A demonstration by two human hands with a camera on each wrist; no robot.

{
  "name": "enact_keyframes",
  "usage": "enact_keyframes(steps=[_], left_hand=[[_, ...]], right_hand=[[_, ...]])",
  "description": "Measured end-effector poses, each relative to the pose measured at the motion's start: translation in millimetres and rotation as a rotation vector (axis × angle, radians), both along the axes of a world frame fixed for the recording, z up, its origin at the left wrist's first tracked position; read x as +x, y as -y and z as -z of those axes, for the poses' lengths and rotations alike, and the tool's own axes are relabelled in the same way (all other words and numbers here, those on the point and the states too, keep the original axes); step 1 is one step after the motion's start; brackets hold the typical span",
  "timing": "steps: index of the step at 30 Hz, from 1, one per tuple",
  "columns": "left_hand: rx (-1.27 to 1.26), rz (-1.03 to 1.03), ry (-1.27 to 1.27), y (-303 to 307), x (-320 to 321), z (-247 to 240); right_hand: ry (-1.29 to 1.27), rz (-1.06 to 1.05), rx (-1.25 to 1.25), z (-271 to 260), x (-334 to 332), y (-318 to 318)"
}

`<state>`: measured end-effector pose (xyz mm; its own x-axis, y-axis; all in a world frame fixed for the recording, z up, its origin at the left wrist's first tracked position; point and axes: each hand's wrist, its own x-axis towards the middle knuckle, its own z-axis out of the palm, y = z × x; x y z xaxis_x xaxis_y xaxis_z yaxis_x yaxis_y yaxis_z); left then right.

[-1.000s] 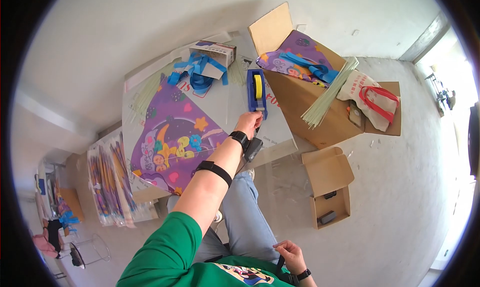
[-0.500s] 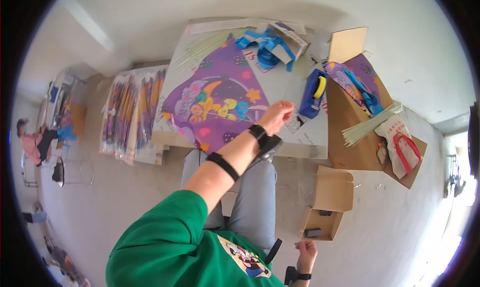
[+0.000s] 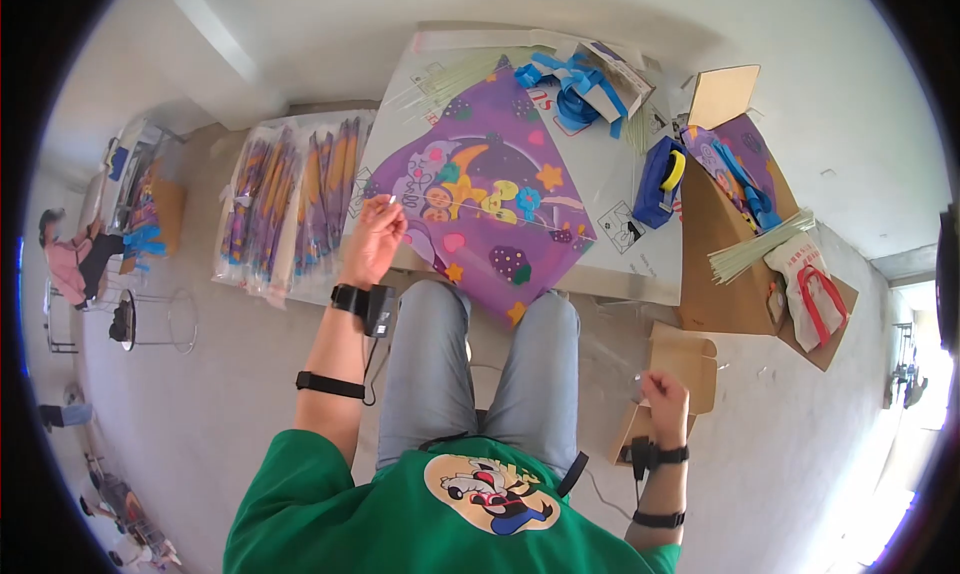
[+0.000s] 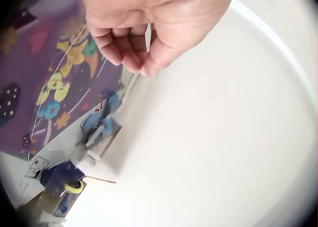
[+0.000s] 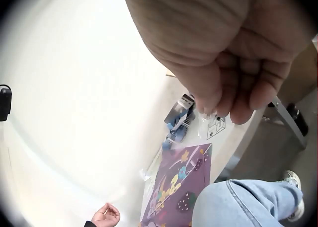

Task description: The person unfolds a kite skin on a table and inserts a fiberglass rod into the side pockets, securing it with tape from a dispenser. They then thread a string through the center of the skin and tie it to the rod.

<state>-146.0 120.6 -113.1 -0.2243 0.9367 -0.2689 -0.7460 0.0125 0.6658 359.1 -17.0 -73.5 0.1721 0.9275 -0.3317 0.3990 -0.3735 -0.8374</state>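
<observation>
My left hand [image 3: 372, 239], raised over the left corner of a purple kite [image 3: 480, 144], pinches a small piece of clear tape [image 3: 392, 200] between thumb and fingers. The kite is printed with a moon, stars and strawberries, and a thin pale rod [image 3: 450, 204] runs across it. Off to the right, in front of the table, my right hand [image 3: 668, 402] has its fingers curled and pinches a shiny clear bit of tape [image 3: 637, 379]. A blue tape dispenser [image 3: 655, 189] with a yellow-cored roll stands on the table, right of the kite.
Blue ribbon [image 3: 575, 89] lies by a small box at the table's back. Right of the table, a large cardboard box [image 3: 730, 274] bears pale sticks [image 3: 760, 244] and a cloth bag [image 3: 800, 284]. Bagged bundles [image 3: 300, 194] lie on the left. A person [image 3: 75, 254] sits far left.
My left hand has left the tape dispenser and swung left to the kite's left corner. My right hand has risen from near my waist and moved outward. The head view has turned left.
</observation>
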Motion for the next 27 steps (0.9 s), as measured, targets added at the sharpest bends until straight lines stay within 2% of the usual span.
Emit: enact_keyframes(steps=[5,7,9,11,13,14,16,17,19,23,27], left_hand=[[-0.001,-0.055,-0.046,15,-41,-10],[0.025,-0.124,-0.076,17,-64,-7],[0.026,-0.156,-0.088,23,-86,-10],[0.031,-0.186,-0.100,30,-104,-22],[0.038,-0.248,-0.226,42,-116,-40],[0.035,-0.249,-0.226,47,-119,-49],[0.042,-0.310,-0.325,61,-123,-62],[0.066,-0.307,-0.331,67,-131,-62],[0.071,-0.343,-0.337,80,-134,-72],[0.088,-0.405,-0.350,104,-140,-90],[0.054,-0.448,-0.374,127,-149,-102]], right_hand=[[0.161,-0.188,0.219,0,-31,-73],[0.156,-0.290,0.199,20,-40,-111],[0.105,-0.244,0.078,39,-58,-144],[-0.008,-0.309,0.022,58,-76,-172],[-0.074,-0.394,-0.008,77,-93,-192],[-0.075,-0.395,-0.011,79,-105,-196],[-0.258,-0.336,-0.105,83,-128,-196],[-0.261,-0.340,-0.105,93,-134,-195],[-0.423,-0.370,-0.095,122,-145,-190],[-0.415,-0.419,-0.158,132,-172,-157],[-0.512,-0.473,-0.298,139,-186,-121]])
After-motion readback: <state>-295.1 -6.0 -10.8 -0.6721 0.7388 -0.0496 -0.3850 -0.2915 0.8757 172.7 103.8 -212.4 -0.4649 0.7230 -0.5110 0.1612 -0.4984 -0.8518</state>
